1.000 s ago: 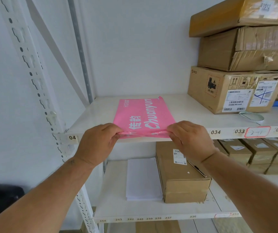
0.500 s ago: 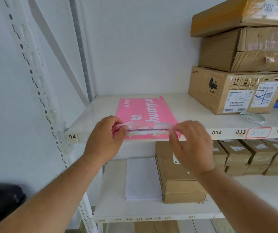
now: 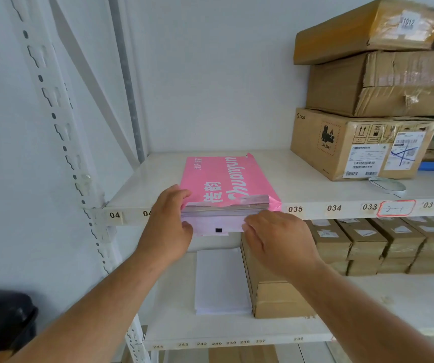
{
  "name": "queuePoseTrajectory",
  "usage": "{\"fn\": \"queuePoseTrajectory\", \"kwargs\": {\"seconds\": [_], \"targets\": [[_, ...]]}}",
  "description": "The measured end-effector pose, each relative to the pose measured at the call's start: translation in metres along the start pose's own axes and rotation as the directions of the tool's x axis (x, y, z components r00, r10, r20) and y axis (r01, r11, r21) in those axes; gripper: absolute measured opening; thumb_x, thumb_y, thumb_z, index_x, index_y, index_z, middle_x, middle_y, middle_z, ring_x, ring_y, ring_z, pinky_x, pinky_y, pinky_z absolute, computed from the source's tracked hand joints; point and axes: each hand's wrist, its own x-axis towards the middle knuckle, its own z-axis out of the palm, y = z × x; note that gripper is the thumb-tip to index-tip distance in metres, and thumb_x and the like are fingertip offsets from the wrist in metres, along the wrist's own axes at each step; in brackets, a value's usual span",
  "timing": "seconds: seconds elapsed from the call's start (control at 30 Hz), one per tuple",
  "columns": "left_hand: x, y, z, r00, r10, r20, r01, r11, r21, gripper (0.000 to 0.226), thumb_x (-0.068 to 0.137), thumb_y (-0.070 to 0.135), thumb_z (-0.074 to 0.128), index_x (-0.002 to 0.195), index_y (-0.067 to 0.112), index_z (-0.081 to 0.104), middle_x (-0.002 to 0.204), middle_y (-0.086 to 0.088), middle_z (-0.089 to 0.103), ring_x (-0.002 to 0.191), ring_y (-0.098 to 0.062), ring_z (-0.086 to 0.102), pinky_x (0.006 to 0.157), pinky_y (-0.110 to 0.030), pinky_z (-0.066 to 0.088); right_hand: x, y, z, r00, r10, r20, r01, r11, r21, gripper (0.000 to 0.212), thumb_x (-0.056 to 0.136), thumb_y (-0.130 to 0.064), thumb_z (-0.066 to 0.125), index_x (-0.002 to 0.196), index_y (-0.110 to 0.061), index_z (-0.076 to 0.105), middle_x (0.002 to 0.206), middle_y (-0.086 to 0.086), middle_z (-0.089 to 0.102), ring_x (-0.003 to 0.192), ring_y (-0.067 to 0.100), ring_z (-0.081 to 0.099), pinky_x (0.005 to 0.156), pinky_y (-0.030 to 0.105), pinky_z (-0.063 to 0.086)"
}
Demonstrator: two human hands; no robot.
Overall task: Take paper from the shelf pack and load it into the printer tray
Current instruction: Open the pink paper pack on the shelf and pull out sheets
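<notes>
A pink paper pack (image 3: 223, 179) with white lettering lies flat on the white upper shelf (image 3: 132, 197), its near end open at the shelf edge. White sheets of paper (image 3: 214, 224) stick out of that open end, past the shelf's front. My left hand (image 3: 167, 226) grips the left corner of the pack's opening and the sheets. My right hand (image 3: 276, 239) pinches the right part of the protruding sheets. No printer or tray is in view.
Three stacked cardboard boxes (image 3: 362, 142) stand at the right of the upper shelf, with a tape roll (image 3: 387, 186) in front. On the lower shelf lie a loose white paper stack (image 3: 221, 281), a long brown box (image 3: 276, 289) and several small boxes (image 3: 383, 244). A dark object (image 3: 1, 318) sits lower left.
The pack's near flap has come open and a wad of white sheets has slid out toward me over the shelf edge. Both hands moved slightly down and toward me with the sheets.
</notes>
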Motion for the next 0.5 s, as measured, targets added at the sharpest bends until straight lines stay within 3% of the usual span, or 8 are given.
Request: {"fn": "queuePoseTrajectory", "kwargs": {"seconds": [0.07,0.17,0.23,0.33,0.43,0.5], "targets": [[-0.003,-0.003,-0.003,1.0,-0.013,0.003,0.013,1.0,-0.006,0.066,0.089,-0.009,0.06,0.149,0.016,0.045,0.158,-0.003,0.037,0.141,-0.021,0.046,0.112,-0.023,0.034,-0.005,0.0,0.0,0.999,0.005,0.037,-0.004,1.0,-0.031,0.036,0.098,-0.03,0.05,0.068,-0.017,0.065,0.059,-0.001,0.058,0.047,0.026,0.055,0.048,0.026,0.03],[-0.003,0.001,-0.006,0.999,-0.021,-0.025,0.02,0.999,-0.038,0.061,0.093,-0.004,0.059,0.148,0.017,0.045,0.147,-0.001,0.047,0.117,-0.01,0.055,0.096,-0.012,0.039,-0.004,0.001,-0.002,0.994,0.037,0.099,-0.026,0.994,-0.11,0.035,0.097,-0.03,0.052,0.066,-0.019,0.065,0.058,-0.001,0.057,0.046,0.025,0.053,0.046,0.026,0.034],[-0.001,0.005,-0.007,0.998,-0.031,-0.059,0.027,0.998,-0.057,0.052,0.097,0.007,0.06,0.146,0.019,0.048,0.136,0.001,0.054,0.103,-0.009,0.057,0.093,-0.021,0.046,0.002,-0.001,-0.005,0.984,0.051,0.17,-0.017,0.981,-0.193,0.029,0.091,-0.024,0.064,0.062,-0.019,0.066,0.056,-0.002,0.057,0.042,0.024,0.053,0.043,0.025,0.037],[0.003,0.004,-0.01,0.994,-0.038,-0.107,0.033,0.998,-0.05,0.036,0.101,0.026,0.057,0.137,0.023,0.055,0.128,0.003,0.065,0.108,-0.013,0.064,0.099,-0.038,0.054,0.009,-0.004,-0.01,0.964,0.136,0.229,-0.07,0.959,-0.276,0.025,0.071,-0.019,0.085,0.057,-0.019,0.064,0.05,-0.001,0.058,0.037,0.025,0.055,0.044,0.022,0.027],[0.003,0.002,-0.014,0.994,-0.035,-0.103,0.033,0.999,-0.022,0.03,0.102,0.028,0.056,0.131,0.023,0.057,0.125,0.003,0.069,0.112,-0.019,0.066,0.098,-0.045,0.055,0.008,-0.008,-0.014,0.948,0.251,0.194,-0.19,0.939,-0.288,0.023,0.07,-0.024,0.089,0.077,-0.011,0.071,0.05,0.001,0.062,0.037,0.025,0.059,0.046,0.023,0.026],[0.002,0.001,-0.016,0.995,-0.023,-0.093,0.023,1.0,0.004,0.028,0.102,0.025,0.055,0.13,0.022,0.057,0.123,0.002,0.07,0.112,-0.021,0.067,0.097,-0.046,0.056,0.007,-0.012,-0.018,0.937,0.289,0.194,-0.22,0.924,-0.313,0.033,0.085,-0.036,0.079,0.102,-0.009,0.068,0.062,0.002,0.07,0.05,0.027,0.068,0.048,0.027,0.031]]}}
